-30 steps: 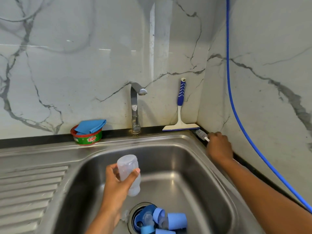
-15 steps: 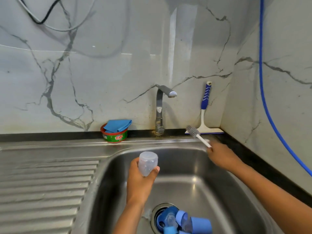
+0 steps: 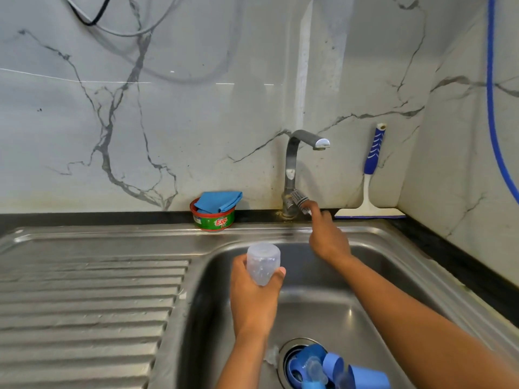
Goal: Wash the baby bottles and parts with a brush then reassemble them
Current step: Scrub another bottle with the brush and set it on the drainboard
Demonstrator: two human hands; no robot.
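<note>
Left hand [image 3: 257, 301] grips the bottle [image 3: 263, 263] over the sink [image 3: 317, 321]; right hand [image 3: 328, 242] holds the brush [image 3: 300, 202] by the tap [image 3: 292, 164], probably for wetting

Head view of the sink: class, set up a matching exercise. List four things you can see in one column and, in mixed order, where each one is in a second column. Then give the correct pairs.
Column A
1. clear bottle
2. bottle brush
3. blue cloth
4. squeegee

Column B
a. propped upright in the back corner
b. lying on top of the green tub
c. gripped by the left hand
d. gripped by the right hand

Pairs: 1-c, 2-d, 3-b, 4-a
</note>
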